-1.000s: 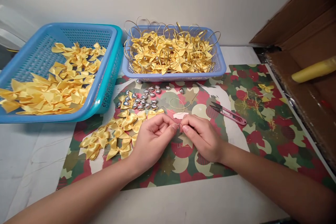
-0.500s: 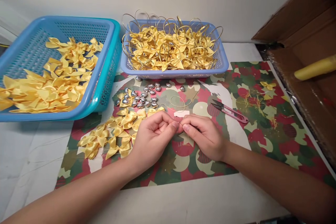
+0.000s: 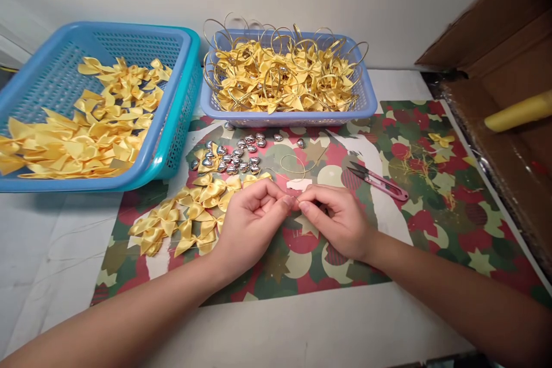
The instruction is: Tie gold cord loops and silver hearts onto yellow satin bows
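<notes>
My left hand [image 3: 259, 221] and my right hand [image 3: 334, 218] meet over the patterned sheet, thumbs and forefingers pinched close together. Between the fingertips runs a thin thread [image 3: 296, 199], only a short bit of which shows. Just beyond the hands, a fine yellowish thread [image 3: 293, 177] curls in a loop on the sheet. Yellow ribbon bows [image 3: 190, 213] lie left of my left hand, some partly hidden by it. Behind them is a cluster of silver heart-like beads [image 3: 237, 158]. To the right of my right hand rest pink-handled thread snips [image 3: 379, 179], blades pointing left.
Stacked blue and teal baskets [image 3: 172, 121] at the left hold yellow bows. A blue-violet basket [image 3: 288, 118] at the back holds bows with gold wire rings rising above its rim. Thread scraps [image 3: 420, 167] lie at right, near a cardboard box [image 3: 495, 63] with a yellow rod [image 3: 517, 112].
Both hands keep nearly the same pinched pose, with only slight finger shifts. The view has tilted a little; the bows, beads and snips stay where they were.
</notes>
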{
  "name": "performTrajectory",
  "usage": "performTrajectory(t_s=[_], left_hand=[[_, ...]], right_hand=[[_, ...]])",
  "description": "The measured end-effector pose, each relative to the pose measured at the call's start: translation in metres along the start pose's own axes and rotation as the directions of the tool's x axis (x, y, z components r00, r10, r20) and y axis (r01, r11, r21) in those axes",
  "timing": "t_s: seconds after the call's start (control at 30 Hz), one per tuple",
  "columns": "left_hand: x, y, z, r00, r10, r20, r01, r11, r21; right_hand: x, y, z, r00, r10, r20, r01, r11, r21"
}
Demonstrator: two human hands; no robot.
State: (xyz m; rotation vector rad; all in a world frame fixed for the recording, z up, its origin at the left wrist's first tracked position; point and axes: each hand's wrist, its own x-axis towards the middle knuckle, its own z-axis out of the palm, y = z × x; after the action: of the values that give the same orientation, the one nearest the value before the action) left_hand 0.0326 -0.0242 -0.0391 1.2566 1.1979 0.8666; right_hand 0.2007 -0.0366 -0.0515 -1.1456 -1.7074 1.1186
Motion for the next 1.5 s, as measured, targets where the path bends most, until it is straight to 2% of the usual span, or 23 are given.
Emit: performTrajectory(t_s=[0.2, 0.7, 1.13, 1.5], left_hand=[[0.0001, -0.0005, 0.0003, 1.000, -0.004, -0.014, 0.004, 1.000, 0.009], [-0.0007, -0.0013, 0.0001, 1.000, -0.002, -0.001, 0.002, 0.999, 0.042], [-0.0001, -0.0020, -0.0002, 1.000, 0.012, 0.000, -0.012, 0.999, 0.044], [-0.0003, -0.0047, -0.0011, 1.000, -0.013, 0.010, 0.012, 1.000, 0.012]], right_hand=[[-0.0001, 0.0001, 0.0017, 0.999, 0.007, -0.034, -0.008, 1.000, -0.025], [0.0000, -0.0007, 0.0008, 1.000, 0.023, -0.016, -0.023, 1.000, -0.020], [0.0012, 0.0003, -0.0004, 1.000, -0.030, -0.002, 0.030, 1.000, 0.003], [0.0004, -0.0002, -0.0019, 1.000, 0.001, -0.015, -0.001, 1.000, 0.019]])
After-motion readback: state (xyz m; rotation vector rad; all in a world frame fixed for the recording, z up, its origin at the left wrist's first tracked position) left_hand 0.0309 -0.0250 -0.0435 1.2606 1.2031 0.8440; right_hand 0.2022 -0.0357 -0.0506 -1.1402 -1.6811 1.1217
